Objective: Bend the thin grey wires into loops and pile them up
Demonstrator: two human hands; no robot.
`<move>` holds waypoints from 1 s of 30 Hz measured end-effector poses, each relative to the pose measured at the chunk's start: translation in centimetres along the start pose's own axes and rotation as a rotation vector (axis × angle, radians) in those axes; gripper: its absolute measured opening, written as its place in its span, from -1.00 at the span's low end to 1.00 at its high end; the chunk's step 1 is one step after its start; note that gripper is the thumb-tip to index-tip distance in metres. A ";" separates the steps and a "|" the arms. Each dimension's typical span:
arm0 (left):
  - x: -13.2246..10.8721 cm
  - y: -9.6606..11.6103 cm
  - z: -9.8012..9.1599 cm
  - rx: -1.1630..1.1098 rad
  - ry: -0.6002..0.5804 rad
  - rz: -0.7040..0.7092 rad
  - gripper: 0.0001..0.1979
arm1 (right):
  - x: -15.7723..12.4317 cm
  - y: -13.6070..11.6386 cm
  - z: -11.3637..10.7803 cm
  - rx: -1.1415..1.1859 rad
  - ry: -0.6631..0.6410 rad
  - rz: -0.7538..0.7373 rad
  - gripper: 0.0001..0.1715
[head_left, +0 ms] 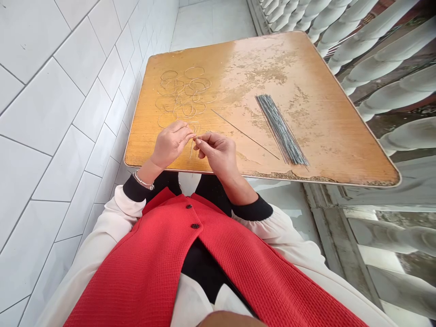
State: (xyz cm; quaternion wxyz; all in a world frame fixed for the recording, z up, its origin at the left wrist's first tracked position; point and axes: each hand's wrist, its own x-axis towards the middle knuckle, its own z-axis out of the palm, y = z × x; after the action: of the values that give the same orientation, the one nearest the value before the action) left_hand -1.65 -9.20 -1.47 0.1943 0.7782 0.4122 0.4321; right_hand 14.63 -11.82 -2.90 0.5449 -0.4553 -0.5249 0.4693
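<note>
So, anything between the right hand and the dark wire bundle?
Yes: one loose straight wire lies across the path on the tabletop, between the right hand and the dark wire bundle. Nothing else visible.

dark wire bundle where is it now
In the head view, the dark wire bundle lies on the right half of the wooden tabletop, just right of a single loose straight wire and beyond the right hand.

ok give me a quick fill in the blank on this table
The left hand wears a ____ at its wrist.
The wire loops lie on the table to the ____ of the straight bundle.
The vest is ____.

Missing words: bracelet; left; red
</note>
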 end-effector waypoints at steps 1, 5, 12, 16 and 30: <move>-0.1 -0.1 0.2 -0.006 0.007 0.001 -0.79 | 0.0 0.0 0.0 0.001 0.002 -0.007 -0.71; -0.4 -0.6 0.8 -0.114 0.043 -0.022 -0.85 | 0.0 0.2 -0.1 0.002 0.021 -0.035 -0.67; -1.0 0.2 0.1 -0.572 0.142 -0.394 -0.53 | 0.2 0.4 -0.3 0.029 0.021 -0.017 -0.68; -1.1 0.4 0.1 -0.699 0.164 -0.497 -0.61 | 0.3 0.4 -0.2 0.038 0.034 -0.012 -0.76; -1.0 0.7 1.2 -0.803 0.056 -0.602 -0.86 | 0.9 0.6 0.0 0.001 0.058 -0.029 -0.69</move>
State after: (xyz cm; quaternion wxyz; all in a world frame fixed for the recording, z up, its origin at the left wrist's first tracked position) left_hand -0.61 -10.32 -2.13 0.5833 0.4765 0.4249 0.5022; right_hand 14.63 -10.83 -3.36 0.5670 -0.4606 -0.5153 0.4481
